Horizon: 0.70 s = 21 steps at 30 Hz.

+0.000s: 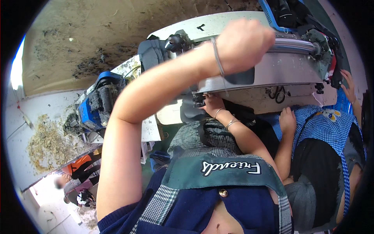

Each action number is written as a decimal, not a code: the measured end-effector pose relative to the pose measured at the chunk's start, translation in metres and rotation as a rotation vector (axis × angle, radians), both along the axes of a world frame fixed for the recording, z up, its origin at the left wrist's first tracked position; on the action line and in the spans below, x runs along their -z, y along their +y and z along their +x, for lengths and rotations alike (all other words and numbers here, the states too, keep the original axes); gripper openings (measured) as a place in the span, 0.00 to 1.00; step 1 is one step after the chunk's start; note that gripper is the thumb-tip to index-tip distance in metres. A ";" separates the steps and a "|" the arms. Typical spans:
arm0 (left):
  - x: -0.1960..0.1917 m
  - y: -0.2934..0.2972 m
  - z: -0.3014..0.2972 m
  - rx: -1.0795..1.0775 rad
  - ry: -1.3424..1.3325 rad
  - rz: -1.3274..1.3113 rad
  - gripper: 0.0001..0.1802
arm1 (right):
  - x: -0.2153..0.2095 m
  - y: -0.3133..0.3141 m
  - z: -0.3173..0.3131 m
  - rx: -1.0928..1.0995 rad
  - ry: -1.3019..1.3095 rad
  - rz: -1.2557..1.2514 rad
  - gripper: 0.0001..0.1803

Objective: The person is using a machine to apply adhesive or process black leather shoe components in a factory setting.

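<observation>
My left hand (245, 46) is raised over the machine, its forearm crossing the view from the left. Its fingers are curled into a fist, smeared by motion; whatever is in them is hidden. Beside and partly behind it runs a shiny metal cylinder (294, 45). A dark grey cloth piece (243, 76) lies on the machine's pale surface below that wrist. At the machine's near edge, my right hand (213, 103) is bent closed next to a small black fitting (199, 100). I cannot make out what its fingers hold. Dark cloth (237, 110) hangs beside it.
A co-worker in a blue checked apron (311, 121) sits close on my right, one hand (287, 120) near the machine. A blue crate (272, 17) with dark items stands at the far right. Another blue machine (91, 111), covered in lint, is at left. Scissors-like black loops (279, 96) hang underneath.
</observation>
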<state>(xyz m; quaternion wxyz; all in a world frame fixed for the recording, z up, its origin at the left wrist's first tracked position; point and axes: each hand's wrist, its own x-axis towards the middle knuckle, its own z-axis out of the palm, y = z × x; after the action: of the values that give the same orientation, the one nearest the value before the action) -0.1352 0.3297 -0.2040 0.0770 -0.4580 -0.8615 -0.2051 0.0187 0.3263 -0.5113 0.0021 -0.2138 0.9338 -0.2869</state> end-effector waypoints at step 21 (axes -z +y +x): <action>0.120 0.005 -0.111 -0.293 -0.748 -0.265 0.22 | -0.190 0.144 -0.076 0.771 -0.076 -0.378 0.14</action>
<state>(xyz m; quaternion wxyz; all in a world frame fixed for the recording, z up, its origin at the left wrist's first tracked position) -0.2460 0.3345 -0.3235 -0.2722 -0.2307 -0.9051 -0.2314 -0.0576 0.4705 -0.3211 -0.1100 0.1650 0.8757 -0.4403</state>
